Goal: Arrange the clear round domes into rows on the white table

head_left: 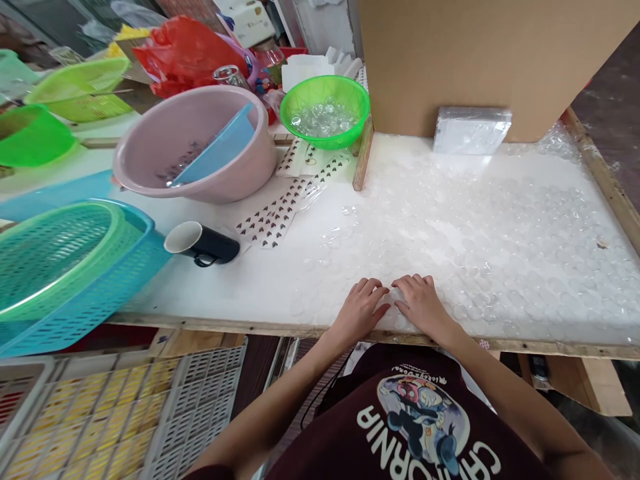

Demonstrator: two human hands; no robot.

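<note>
Many clear, round, flat plastic pieces [525,253] are spread over the white tabletop. At the table's front edge, my left hand [361,308] rests with its fingers bent and its thumb apart. Facing it from a short distance is my right hand [421,304], also with curved, parted fingers. A few of the clear pieces lie between the two hands and under the fingertips. Neither hand visibly grips anything, though the undersides of the fingers are hidden.
Left of my hands lies a dark mug [213,245] on its side, near sticker sheets [273,220]. Beyond are a pink basin [240,160] and a green bowl [325,140]. Baskets [135,267] overhang the left edge. Cardboard [480,60] and a wrapped block [470,132] stand at the back.
</note>
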